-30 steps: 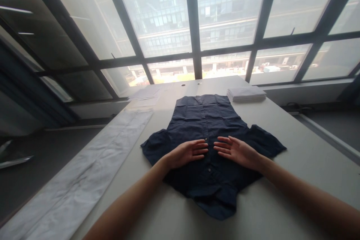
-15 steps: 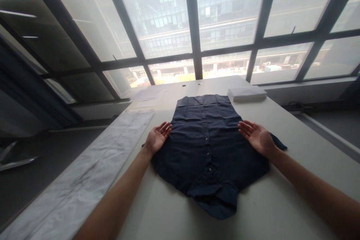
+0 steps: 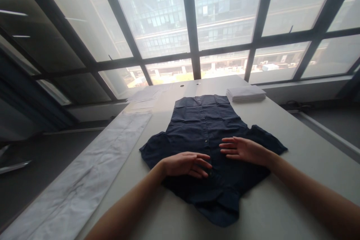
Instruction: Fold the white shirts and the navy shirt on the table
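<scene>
A dark navy button-up shirt point(image 3: 202, 120) lies spread on the white table point(image 3: 267, 210), its button line running down the middle and its collar end toward me. Both short sleeves stick out to the sides. Over the lower left part of the shirt is my left hand point(image 3: 188, 164), fingers loosely stretched toward the buttons. My right hand point(image 3: 243, 149) hovers over or rests on the right half, fingers spread and pointing left. Neither hand grips the cloth; whether they touch it I cannot tell.
Along the table's left edge lies a long wrinkled white cloth point(image 3: 92, 168). Papers point(image 3: 144, 95) are at the back left, and a folded white stack point(image 3: 245, 93) sits at the back right. Large windows point(image 3: 225, 11) rise behind the table.
Both hands have moved inward from the shirt's sides to over its front, turning from palms facing up to palms lowered. The two sleeves now show fully.
</scene>
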A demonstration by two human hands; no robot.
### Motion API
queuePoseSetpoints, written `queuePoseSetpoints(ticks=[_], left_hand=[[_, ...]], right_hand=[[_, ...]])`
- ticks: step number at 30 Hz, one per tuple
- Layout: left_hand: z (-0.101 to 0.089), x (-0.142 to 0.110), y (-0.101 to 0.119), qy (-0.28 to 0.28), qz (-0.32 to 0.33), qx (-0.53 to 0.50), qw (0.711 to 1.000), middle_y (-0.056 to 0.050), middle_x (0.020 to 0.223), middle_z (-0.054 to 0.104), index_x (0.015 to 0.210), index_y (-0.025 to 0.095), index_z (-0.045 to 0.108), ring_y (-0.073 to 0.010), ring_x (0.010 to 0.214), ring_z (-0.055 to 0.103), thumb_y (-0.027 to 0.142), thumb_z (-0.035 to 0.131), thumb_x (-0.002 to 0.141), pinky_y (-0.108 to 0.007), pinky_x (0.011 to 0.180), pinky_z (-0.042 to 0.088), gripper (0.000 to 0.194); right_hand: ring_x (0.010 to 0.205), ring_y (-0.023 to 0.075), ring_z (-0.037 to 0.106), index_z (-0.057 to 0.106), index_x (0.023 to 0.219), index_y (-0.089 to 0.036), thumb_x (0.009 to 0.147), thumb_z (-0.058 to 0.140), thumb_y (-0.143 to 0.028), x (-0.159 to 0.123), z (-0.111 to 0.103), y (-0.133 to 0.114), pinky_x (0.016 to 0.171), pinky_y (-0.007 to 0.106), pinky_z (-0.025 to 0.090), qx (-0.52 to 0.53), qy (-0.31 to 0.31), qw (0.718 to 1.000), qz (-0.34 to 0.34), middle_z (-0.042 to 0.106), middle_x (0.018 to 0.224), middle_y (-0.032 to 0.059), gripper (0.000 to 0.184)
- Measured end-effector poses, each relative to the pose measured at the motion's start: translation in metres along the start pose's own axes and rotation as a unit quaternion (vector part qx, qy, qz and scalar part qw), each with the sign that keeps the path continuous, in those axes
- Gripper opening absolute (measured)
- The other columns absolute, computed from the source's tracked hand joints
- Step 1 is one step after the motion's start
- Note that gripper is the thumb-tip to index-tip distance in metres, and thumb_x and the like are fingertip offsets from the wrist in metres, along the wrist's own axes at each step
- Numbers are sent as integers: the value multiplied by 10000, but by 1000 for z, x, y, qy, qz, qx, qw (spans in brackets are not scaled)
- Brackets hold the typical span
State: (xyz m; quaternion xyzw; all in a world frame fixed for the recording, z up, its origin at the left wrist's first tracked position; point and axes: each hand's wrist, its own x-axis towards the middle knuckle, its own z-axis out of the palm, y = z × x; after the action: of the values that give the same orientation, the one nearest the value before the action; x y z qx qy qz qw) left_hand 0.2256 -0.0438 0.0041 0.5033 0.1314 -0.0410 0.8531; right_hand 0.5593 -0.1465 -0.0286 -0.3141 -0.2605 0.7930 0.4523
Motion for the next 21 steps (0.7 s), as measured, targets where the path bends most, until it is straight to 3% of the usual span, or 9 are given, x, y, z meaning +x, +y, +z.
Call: queuePoseSetpoints(ticks=[2, 5, 7, 9, 11, 13, 15, 17, 21], left_hand=[[-12, -8, 9, 47, 10, 30, 998, -205, 1440, 552, 1439, 171, 545, -321, 1210, 630, 423, 580, 992, -465, 1048, 451, 515], [-35, -15, 21, 192, 65, 154, 967, -178, 1367, 614, 1312, 163, 628, -307, 1131, 666, 437, 592, 971, -453, 993, 503, 439], [-51, -16, 23, 311, 120, 292, 896, -147, 1277, 667, 1220, 167, 668, -293, 1089, 676, 431, 566, 970, -456, 981, 518, 378], [-63, -14, 20, 392, 166, 453, 784, -123, 1270, 673, 1219, 185, 676, -294, 1175, 634, 404, 533, 973, -477, 1064, 468, 358], [-71, -12, 14, 409, 166, 597, 670, -102, 1391, 614, 1316, 217, 641, -299, 1348, 509, 382, 511, 982, -508, 1175, 342, 395], [-75, -10, 6, 384, 115, 692, 600, -71, 1551, 468, 1454, 266, 536, -311, 1483, 328, 410, 491, 1002, -573, 1220, 210, 476], [-77, -8, 1, 359, 48, 737, 571, -43, 1634, 329, 1533, 316, 426, -327, 1528, 212, 479, 454, 1022, -635, 1209, 152, 538], [-76, -8, -1, 347, 2, 755, 556, -26, 1664, 243, 1562, 346, 364, -328, 1539, 166, 536, 411, 1031, -642, 1202, 150, 565], [-66, -10, -8, 349, -39, 766, 539, -13, 1675, 179, 1585, 354, 303, -317, 1546, 133, 559, 350, 1044, -618, 1206, 166, 580]], right_hand=[[1240, 260, 627, 634, 1252, -131, 1007, 466, -293, -1, -17, -16, 1126, 456, 433, 23, 75, 995, -54, 648, 1339, 174, 338], [1167, 243, 668, 693, 1094, -172, 955, 488, -224, -5, -38, -32, 1085, 439, 487, 37, 194, 967, -162, 715, 1211, 138, 254], [1111, 238, 688, 710, 1030, -210, 912, 523, -208, -6, -43, -34, 1059, 447, 510, 5, 252, 938, -240, 735, 1149, 107, 221], [1077, 252, 691, 725, 1014, -234, 887, 561, -234, -5, -39, -30, 1041, 477, 518, -96, 282, 903, -311, 736, 1132, 88, 207], [1104, 281, 670, 744, 1016, -242, 886, 593, -288, -1, -30, -21, 1048, 510, 501, -279, 283, 843, -364, 725, 1153, 91, 204], [1216, 310, 607, 753, 1069, -243, 900, 607, -341, 4, -20, -10, 1107, 530, 438, -483, 266, 743, -380, 689, 1249, 103, 244], [1371, 329, 479, 713, 1223, -241, 923, 592, -370, 11, -13, 1, 1183, 551, 326, -636, 256, 637, -353, 591, 1418, 116, 349], [1479, 342, 328, 598, 1403, -245, 950, 560, -400, 16, -11, 9, 1214, 593, 222, -726, 248, 571, -293, 447, 1561, 125, 481], [1525, 335, 221, 454, 1522, -287, 997, 480, -480, 12, -16, 18, 1207, 634, 164, -801, 200, 529, -195, 324, 1633, 115, 560]])
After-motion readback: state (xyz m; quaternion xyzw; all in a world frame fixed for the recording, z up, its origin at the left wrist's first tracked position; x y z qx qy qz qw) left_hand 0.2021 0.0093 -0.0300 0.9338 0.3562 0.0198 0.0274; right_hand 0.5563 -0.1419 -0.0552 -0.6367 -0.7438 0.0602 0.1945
